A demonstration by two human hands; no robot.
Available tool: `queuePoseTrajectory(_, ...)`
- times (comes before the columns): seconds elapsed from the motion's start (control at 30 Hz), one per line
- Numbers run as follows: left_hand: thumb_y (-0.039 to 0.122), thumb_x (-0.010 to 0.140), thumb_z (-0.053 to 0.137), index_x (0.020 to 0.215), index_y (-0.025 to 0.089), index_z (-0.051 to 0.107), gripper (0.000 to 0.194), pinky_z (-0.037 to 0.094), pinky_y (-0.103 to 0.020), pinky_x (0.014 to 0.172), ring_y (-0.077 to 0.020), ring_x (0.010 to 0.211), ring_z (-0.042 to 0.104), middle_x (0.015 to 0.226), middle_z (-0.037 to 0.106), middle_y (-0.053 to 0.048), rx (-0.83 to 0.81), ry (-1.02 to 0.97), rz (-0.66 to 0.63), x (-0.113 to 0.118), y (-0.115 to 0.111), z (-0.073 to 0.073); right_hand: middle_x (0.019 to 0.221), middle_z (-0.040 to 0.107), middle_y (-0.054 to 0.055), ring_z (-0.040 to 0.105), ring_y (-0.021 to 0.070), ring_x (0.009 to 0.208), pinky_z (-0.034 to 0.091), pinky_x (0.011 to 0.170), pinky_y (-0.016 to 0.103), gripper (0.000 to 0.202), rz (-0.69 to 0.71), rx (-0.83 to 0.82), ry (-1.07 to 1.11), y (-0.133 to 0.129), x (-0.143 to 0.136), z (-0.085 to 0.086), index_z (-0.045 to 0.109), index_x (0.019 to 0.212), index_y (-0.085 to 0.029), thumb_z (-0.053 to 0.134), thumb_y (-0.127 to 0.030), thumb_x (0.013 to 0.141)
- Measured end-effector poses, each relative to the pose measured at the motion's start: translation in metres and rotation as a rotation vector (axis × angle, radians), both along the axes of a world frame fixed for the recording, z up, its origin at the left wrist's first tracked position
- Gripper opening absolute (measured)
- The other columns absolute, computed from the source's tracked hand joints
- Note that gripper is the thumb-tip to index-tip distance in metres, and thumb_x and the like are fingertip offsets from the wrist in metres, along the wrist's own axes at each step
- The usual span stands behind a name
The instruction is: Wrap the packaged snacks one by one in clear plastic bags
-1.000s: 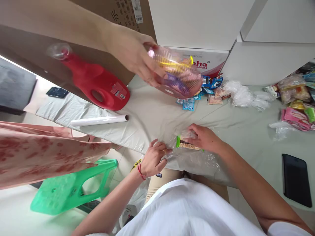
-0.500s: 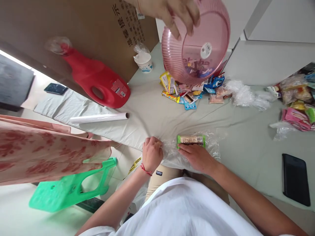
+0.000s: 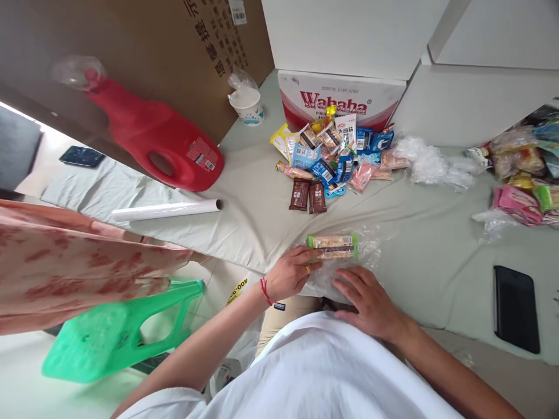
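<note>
A wrapped snack bar pack (image 3: pixel 336 240) with green ends lies on clear plastic wrap (image 3: pixel 369 250) at the near table edge. My left hand (image 3: pixel 292 273), with a ring and a red cord at the wrist, reaches in from the left. Its outstretched fingertips rest on the pack's left end. Just below the pack, my right hand (image 3: pixel 369 299) lies over the wrap with its fingers spread, apart from the pack. Farther back is a heap of small wrapped snacks (image 3: pixel 325 169), with two brown packets (image 3: pixel 308 196) at its front.
A Wahaha carton (image 3: pixel 290 96) stands behind the heap. To the left are a red jug (image 3: pixel 161 139), a paper cup (image 3: pixel 248 107) and a white roll (image 3: pixel 168 210). Crumpled plastic (image 3: pixel 430 163), more snacks (image 3: pixel 519 203) and a black phone (image 3: pixel 516 308) lie right. A green stool (image 3: pixel 87 343) stands below.
Another person's hand and the pink basin have left the view, with more snacks now on the heap. My left hand has moved right onto the pack; my right hand has come off it.
</note>
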State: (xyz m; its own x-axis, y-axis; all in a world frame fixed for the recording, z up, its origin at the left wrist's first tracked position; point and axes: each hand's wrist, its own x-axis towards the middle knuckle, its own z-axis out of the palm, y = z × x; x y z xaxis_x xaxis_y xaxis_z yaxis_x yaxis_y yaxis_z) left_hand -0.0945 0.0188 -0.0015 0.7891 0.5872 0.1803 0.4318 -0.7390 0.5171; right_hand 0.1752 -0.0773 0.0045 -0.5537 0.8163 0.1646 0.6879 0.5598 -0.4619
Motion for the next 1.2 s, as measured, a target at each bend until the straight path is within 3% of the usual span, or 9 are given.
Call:
queuePoseTrajectory(0.1,0.017,0.099,0.046,0.121,0.02,0.077,0.038,0.056,-0.044,0.099,-0.0257,0.111,0.064,0.134,0.069,-0.014,0.049,0.027,0.021,0.0,-0.001,-0.004,0.129,0.068,0.016,0.06,0.0315,0.12,0.054,0.102,0.054,0.038,-0.158,0.045,-0.042,-0.017,0.004,-0.01,0.065,0.135,-0.018,0.064,-0.032,0.1)
queuePoseTrajectory(0.27,0.017,0.098,0.045,0.109,0.019,0.08,0.036,0.051,-0.042,0.089,-0.0241,0.095,0.06,0.111,0.071,-0.013,0.023,0.054,0.042,0.005,-0.001,-0.005,0.105,0.072,0.007,0.059,0.0242,0.103,0.053,0.093,0.044,0.014,-0.165,0.082,-0.015,-0.013,-0.008,-0.013,0.072,0.103,-0.02,0.059,-0.014,0.1)
queuePoseTrajectory(0.53,0.02,0.088,0.046,0.105,0.017,0.077,0.035,0.044,-0.045,0.084,-0.0265,0.089,0.055,0.099,0.068,-0.013,-0.044,0.075,0.006,0.006,0.006,0.009,0.097,0.069,0.007,0.062,0.0171,0.085,0.053,0.075,0.029,0.019,-0.109,0.191,0.092,0.027,0.003,0.022,0.065,0.1,-0.02,0.05,-0.009,0.102)
queuePoseTrajectory(0.67,0.029,0.088,0.046,0.127,0.02,0.069,0.046,0.04,-0.052,0.105,-0.0287,0.105,0.062,0.113,0.07,-0.013,-0.105,-0.013,-0.065,-0.001,0.012,0.017,0.09,0.069,0.005,0.064,0.0161,0.076,0.048,0.066,0.028,0.022,-0.205,0.142,0.006,0.061,0.008,0.03,0.066,0.103,-0.021,0.044,-0.019,0.107)
queuePoseTrajectory(0.77,0.05,0.09,0.056,0.141,0.019,0.057,0.06,0.021,-0.059,0.124,-0.0305,0.118,0.064,0.126,0.07,-0.015,-0.11,-0.03,-0.05,-0.009,0.011,0.014,0.094,0.072,0.005,0.066,0.0179,0.078,0.044,0.064,0.028,0.024,-0.29,0.008,-0.019,0.091,0.007,0.028,0.067,0.105,-0.021,0.044,-0.026,0.108)
queuePoseTrajectory(0.83,0.059,0.087,0.064,0.14,0.018,0.057,0.067,0.015,-0.061,0.126,-0.0318,0.12,0.065,0.128,0.071,-0.016,-0.083,0.001,0.016,-0.011,0.007,0.008,0.095,0.074,0.005,0.067,0.0191,0.081,0.043,0.067,0.028,0.024,-0.324,-0.111,-0.027,0.108,0.004,0.026,0.067,0.103,-0.021,0.045,-0.027,0.106)
queuePoseTrajectory(0.93,0.05,0.097,0.057,0.121,0.02,0.068,0.039,0.028,-0.054,0.121,-0.027,0.11,0.07,0.115,0.076,-0.012,-0.085,-0.016,0.165,-0.008,0.001,-0.003,0.088,0.075,0.005,0.065,0.0199,0.076,0.04,0.068,0.028,0.024,-0.374,-0.279,-0.073,0.127,-0.002,0.026,0.069,0.1,-0.021,0.047,-0.028,0.103)
queuePoseTrajectory(1.07,0.039,0.106,0.039,0.075,0.021,0.066,0.045,0.048,-0.036,0.089,-0.0182,0.071,0.065,0.069,0.068,-0.004,-0.233,-0.025,0.591,0.006,0.004,-0.008,0.081,0.074,0.003,0.063,0.0192,0.07,0.038,0.065,0.028,0.024,-0.415,-0.414,-0.111,0.139,-0.002,0.027,0.071,0.099,-0.021,0.049,-0.03,0.101)
queuePoseTrajectory(1.2,0.037,0.097,0.057,0.093,0.018,0.072,0.024,0.047,-0.039,0.084,-0.0259,0.085,0.064,0.084,0.069,-0.009,-0.242,0.181,0.888,0.019,0.014,-0.004,0.089,0.075,0.004,0.064,0.0197,0.075,0.039,0.068,0.029,0.019,-0.426,-0.371,-0.144,0.147,0.01,0.024,0.072,0.1,-0.022,0.056,-0.031,0.097)
